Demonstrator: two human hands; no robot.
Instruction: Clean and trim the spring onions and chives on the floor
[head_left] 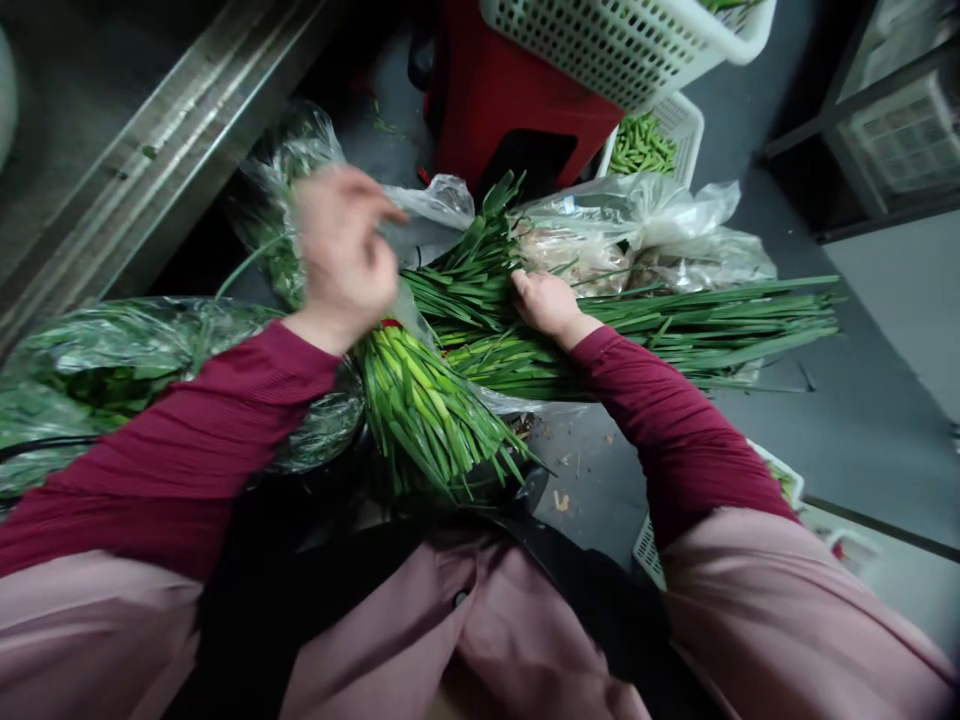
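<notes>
My left hand (343, 255) is raised above a bundle of green chives (427, 400) that points down toward my lap; it is smeared by motion, fingers curled, and I cannot make out anything in it. My right hand (546, 302) rests closed on a long sheaf of chives (712, 325) that stretches to the right over the floor, its fingers buried among the leaves. Both arms wear dark red sleeves.
Clear plastic bags of greens lie at the left (112, 360) and behind the chives (645, 230). A red stool (510, 100) carries a white perforated basket (622, 40); another basket with green beans (645, 145) stands behind it. A steel counter edge (150, 170) runs at upper left.
</notes>
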